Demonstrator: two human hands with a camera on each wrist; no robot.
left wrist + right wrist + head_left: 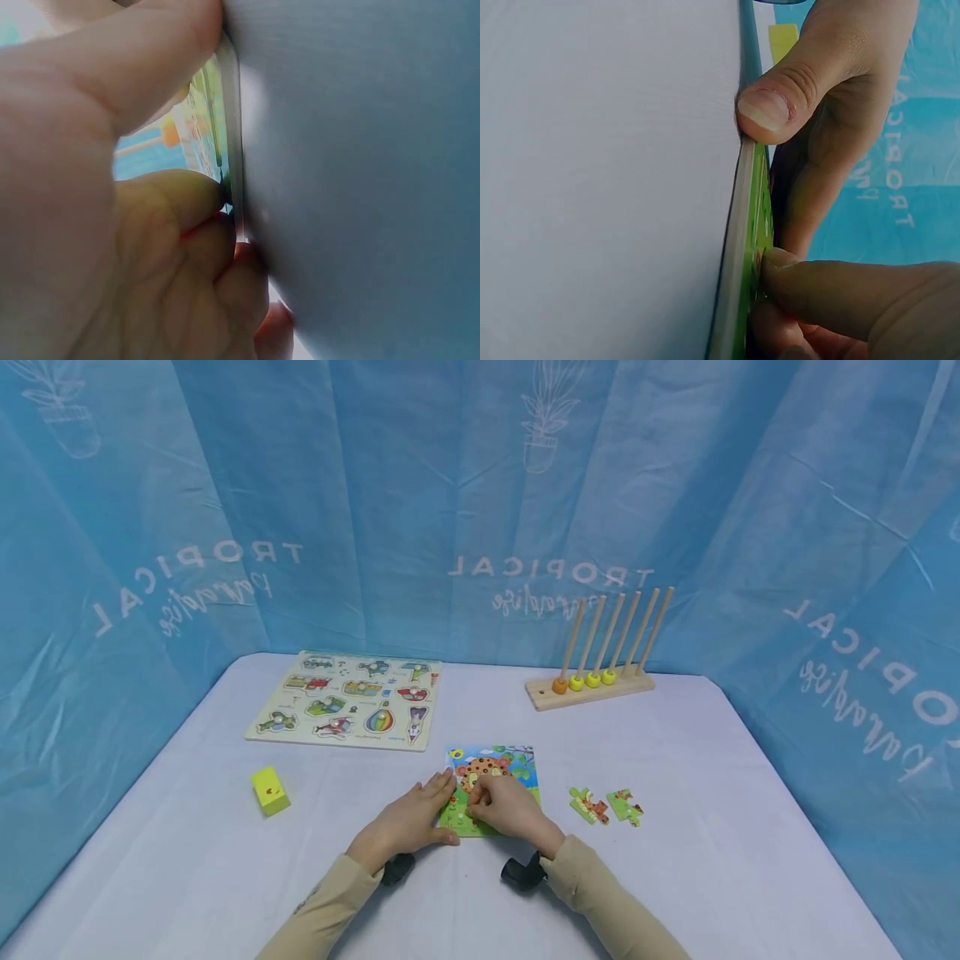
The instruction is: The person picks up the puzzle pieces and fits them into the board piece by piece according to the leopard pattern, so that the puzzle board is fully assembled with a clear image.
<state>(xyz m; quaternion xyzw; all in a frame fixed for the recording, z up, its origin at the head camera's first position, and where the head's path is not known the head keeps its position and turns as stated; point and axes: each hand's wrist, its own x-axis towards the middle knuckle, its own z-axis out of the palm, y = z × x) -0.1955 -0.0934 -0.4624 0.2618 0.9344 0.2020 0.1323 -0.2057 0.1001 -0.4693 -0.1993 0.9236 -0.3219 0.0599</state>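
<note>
A square jigsaw puzzle [528,767] with a spotted leopard on green grass lies on the table before me. My left hand [408,820] rests along its left side, fingers stretched out and the thumb at the near left corner. Over the lower middle of the picture, my right hand [512,806] has its thumb and curled fingers pinched together on a puzzle piece, mostly hidden beneath them. The right wrist view shows the thumb tip close against the puzzle's green face [761,202]. Two loose puzzle pieces, one [588,807] beside another [625,807], lie right of the puzzle.
A knob puzzle board [352,710] with vehicle shapes lies at the back left. Nearer on the left is a yellow block [270,791]. A wooden peg stand [592,692] with upright rods and beads stands at the back right. Blue curtains [465,493] surround the white table.
</note>
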